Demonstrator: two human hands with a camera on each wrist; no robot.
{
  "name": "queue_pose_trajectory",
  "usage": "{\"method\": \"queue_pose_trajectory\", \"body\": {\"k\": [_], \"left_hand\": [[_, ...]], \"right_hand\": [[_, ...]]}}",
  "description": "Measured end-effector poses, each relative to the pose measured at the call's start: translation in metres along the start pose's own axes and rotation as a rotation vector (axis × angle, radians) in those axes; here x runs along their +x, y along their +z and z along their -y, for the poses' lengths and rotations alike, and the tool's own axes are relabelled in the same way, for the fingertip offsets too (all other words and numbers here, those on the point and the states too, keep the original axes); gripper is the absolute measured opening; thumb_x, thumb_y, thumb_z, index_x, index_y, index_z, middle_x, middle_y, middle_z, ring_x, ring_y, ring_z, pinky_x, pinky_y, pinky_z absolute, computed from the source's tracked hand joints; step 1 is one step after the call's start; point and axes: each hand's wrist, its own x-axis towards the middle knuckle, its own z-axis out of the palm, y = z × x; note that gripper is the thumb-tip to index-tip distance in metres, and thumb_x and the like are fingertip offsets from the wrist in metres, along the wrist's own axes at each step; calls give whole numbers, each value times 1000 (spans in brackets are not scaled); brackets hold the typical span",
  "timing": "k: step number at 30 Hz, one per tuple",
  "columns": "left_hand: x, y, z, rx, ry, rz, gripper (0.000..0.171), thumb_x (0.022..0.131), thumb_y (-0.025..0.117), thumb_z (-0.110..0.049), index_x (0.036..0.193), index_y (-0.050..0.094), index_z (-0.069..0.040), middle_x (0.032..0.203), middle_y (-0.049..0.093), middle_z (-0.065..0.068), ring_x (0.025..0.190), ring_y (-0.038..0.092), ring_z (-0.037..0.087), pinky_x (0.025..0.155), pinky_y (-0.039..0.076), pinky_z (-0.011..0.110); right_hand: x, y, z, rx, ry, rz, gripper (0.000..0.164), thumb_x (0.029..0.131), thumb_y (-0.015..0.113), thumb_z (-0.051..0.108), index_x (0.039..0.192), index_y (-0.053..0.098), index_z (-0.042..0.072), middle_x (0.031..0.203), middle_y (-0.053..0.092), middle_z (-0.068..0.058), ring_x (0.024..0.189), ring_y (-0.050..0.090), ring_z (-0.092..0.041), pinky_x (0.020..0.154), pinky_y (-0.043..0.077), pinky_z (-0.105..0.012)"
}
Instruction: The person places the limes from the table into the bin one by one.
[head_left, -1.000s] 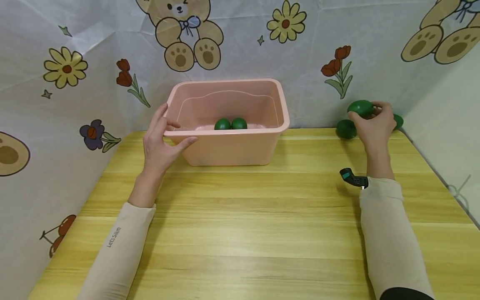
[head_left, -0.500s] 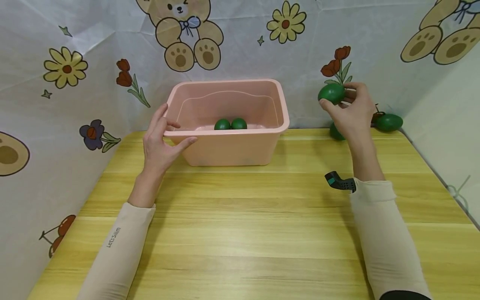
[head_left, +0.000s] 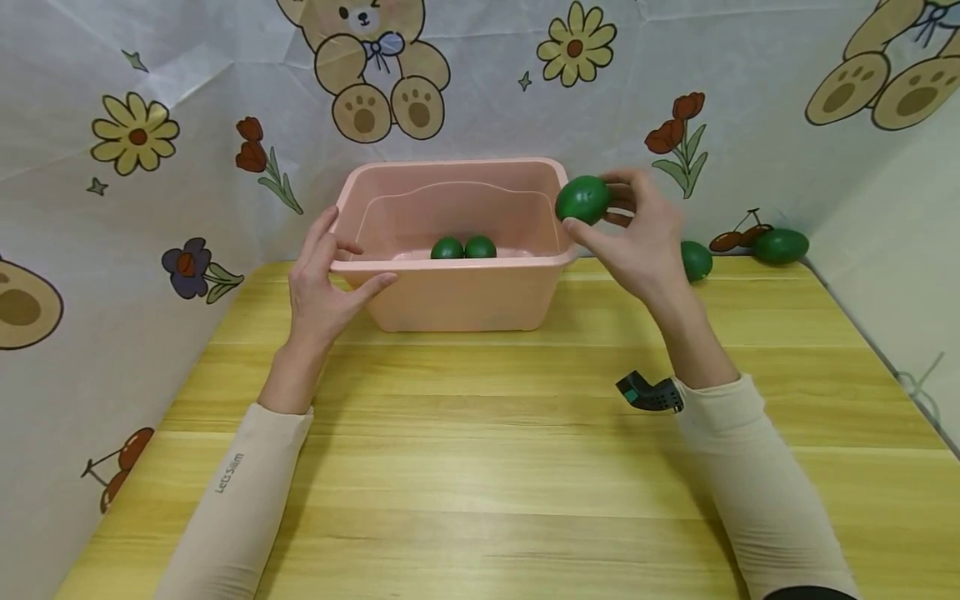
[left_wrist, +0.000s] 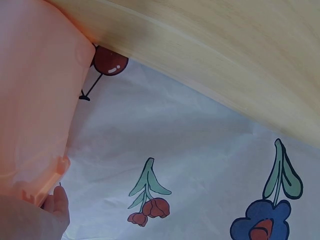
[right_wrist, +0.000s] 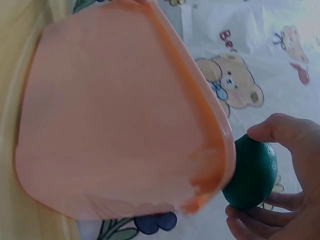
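A pink plastic bin (head_left: 457, 298) stands at the back of the table, with two green oval fruits (head_left: 447, 248) side by side inside. My left hand (head_left: 315, 287) holds its front left corner, thumb along the outer front and fingers at the left rim. Between thumb and fingers, my right hand (head_left: 643, 237) pinches another smooth green oval fruit (head_left: 582, 200) at the bin's right rim. The right wrist view shows this held fruit (right_wrist: 252, 172) close beside the rim; whether they touch I cannot tell. In the left wrist view, only part of the left hand (left_wrist: 37, 220) shows under the bin's edge.
Two more green fruits lie at the back right: one (head_left: 696, 261) partly behind my right hand, the other (head_left: 781, 247) near the table corner. A printed cloth (head_left: 495, 108) hangs behind the wooden table (head_left: 480, 450). A black strap device (head_left: 648, 393) sits at my right wrist.
My right hand has carried the held fruit leftward from the back right group to the bin's right rim. The left hand and the bin stay in place.
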Motion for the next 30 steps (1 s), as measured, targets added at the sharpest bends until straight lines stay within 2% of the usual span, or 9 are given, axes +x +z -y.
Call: {"method": "queue_pose_trajectory", "body": {"k": [6,11,15,20,24,30], "left_hand": [[1,1,0,1,4,1,79,69,85,-74,94,66,-2,158,54,9,145,52,28,113,46,56],[0,0,-1,8,-6,7,80,70,85,-74,96,66,-1,159,53,8,147,50,26,115,44,55],[0,-1,-1,9,-12,12,78,70,87,-72,96,66,-1,159,53,7,147,49,25,117,43,55],[0,-1,-1,8,-15,18,77,70,88,-69,96,66,0,160,53,7,147,50,25,117,43,54],[0,-1,0,3,-9,15,76,70,88,-69,96,66,-2,159,53,7,147,50,25,117,43,54],[0,-1,-1,8,-12,15,73,70,88,-70,95,66,-5,159,53,6,147,50,25,116,44,55]], "right_hand": [[-7,17,6,-19,-85,58,66,88,86,24,141,54,4,135,65,-13,128,62,-24,111,51,-41],[-10,22,7,-67,-109,104,67,88,85,26,143,53,5,140,63,-12,133,60,-27,114,47,-46],[-10,22,7,-77,-89,114,64,93,80,32,144,54,5,144,62,-12,136,58,-28,115,47,-47],[-7,20,2,-44,-69,84,56,99,74,33,143,56,5,144,62,-12,137,58,-30,116,46,-47],[-3,15,-6,-44,-53,53,52,100,72,33,143,57,6,143,64,-11,136,58,-31,116,45,-46],[3,1,-23,-68,25,1,53,101,71,35,144,57,7,144,62,-12,138,56,-28,117,44,-45]]}}
